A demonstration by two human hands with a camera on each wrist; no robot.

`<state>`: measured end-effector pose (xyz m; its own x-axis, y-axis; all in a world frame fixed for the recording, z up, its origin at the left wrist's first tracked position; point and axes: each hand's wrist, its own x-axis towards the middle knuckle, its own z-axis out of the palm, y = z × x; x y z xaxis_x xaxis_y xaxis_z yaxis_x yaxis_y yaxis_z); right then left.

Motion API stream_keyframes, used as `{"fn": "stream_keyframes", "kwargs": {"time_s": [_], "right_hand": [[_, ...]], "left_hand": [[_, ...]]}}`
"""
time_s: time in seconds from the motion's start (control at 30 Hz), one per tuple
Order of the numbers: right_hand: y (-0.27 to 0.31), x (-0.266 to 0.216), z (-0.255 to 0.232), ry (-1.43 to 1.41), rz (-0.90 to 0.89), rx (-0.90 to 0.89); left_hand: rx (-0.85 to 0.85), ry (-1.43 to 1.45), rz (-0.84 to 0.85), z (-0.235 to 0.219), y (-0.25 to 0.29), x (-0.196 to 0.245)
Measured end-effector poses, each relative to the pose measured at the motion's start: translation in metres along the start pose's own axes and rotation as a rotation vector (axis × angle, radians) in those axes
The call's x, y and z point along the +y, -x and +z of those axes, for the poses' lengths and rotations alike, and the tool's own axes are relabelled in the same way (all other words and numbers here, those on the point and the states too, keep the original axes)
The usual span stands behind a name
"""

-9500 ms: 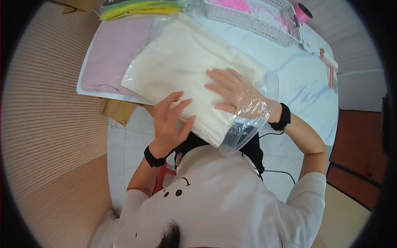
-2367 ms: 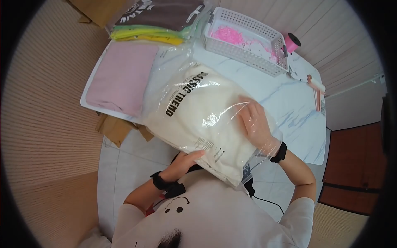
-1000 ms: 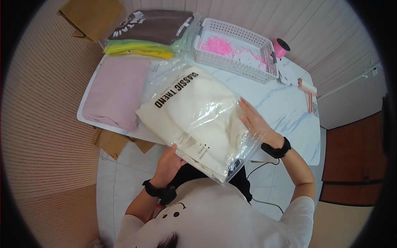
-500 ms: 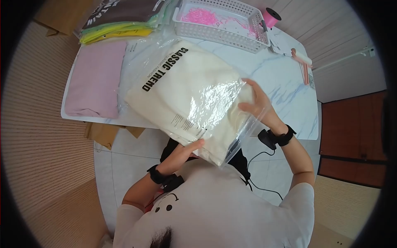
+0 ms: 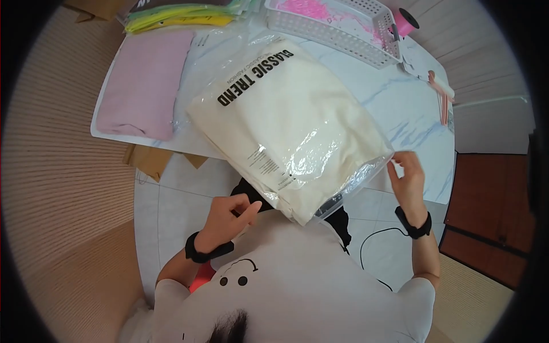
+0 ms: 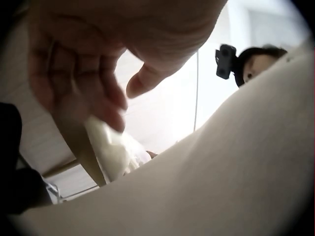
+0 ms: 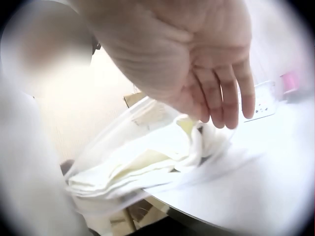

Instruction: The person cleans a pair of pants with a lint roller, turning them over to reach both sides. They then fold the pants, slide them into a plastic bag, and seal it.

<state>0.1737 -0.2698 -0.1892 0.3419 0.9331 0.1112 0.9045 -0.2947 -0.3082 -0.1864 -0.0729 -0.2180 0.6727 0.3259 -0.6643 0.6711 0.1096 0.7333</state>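
A clear bag [image 5: 320,131] printed "CLASSIC TREND" holds folded cream cloth [image 5: 286,114]; it lies slanted across the table's front edge, its lower end overhanging toward the person's lap. The left hand [image 5: 227,220] is just off the bag's lower left side, fingers loosely bent and nothing in them; the left wrist view also shows this hand [image 6: 98,64] empty. At the bag's right corner is the right hand [image 5: 409,180], its fingertips at the plastic edge. In the right wrist view the right hand [image 7: 197,64] has fairly straight fingers above the bag [image 7: 138,157]; a grip cannot be made out.
Folded pink cloth [image 5: 146,86] lies on the table's left. Bagged green and yellow items [image 5: 183,20] are behind it. A white basket [image 5: 337,37] with pink shreds stands at the back, beside a pink spool [image 5: 405,22]. Brown paper [image 5: 150,162] shows below the table edge.
The left hand has come off the bag's lower edge. The right hand has moved from on top of the bag out to its right corner. The bag appears flatter on the table.
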Motion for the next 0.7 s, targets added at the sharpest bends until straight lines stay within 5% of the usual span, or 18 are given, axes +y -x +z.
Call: {"fn": "stream_keyframes", "kwargs": {"time_s": [0.1, 0.17, 0.23, 0.4, 0.5, 0.7], "right_hand": [[-0.019, -0.012, 0.003, -0.154, 0.229, 0.174], [-0.034, 0.002, 0.015, -0.214, 0.108, 0.105], [-0.045, 0.012, 0.019, -0.245, 0.06, 0.026], [-0.058, 0.006, 0.003, -0.271, 0.07, -0.116], [-0.062, -0.009, -0.018, -0.289, 0.112, -0.115], [-0.072, -0.063, -0.076, -0.21, -0.038, -0.003]], "left_hand": [[0.396, -0.025, 0.792, 0.03, -0.003, 0.009], [0.461, -0.352, 1.056, 0.047, -0.016, 0.044], [0.349, -0.482, 1.028, 0.071, -0.027, 0.066], [0.528, -0.777, 0.991, 0.116, -0.06, 0.07], [0.683, -0.996, 0.981, 0.102, -0.05, 0.064], [0.691, -1.035, 0.833, 0.016, 0.054, 0.073]]}}
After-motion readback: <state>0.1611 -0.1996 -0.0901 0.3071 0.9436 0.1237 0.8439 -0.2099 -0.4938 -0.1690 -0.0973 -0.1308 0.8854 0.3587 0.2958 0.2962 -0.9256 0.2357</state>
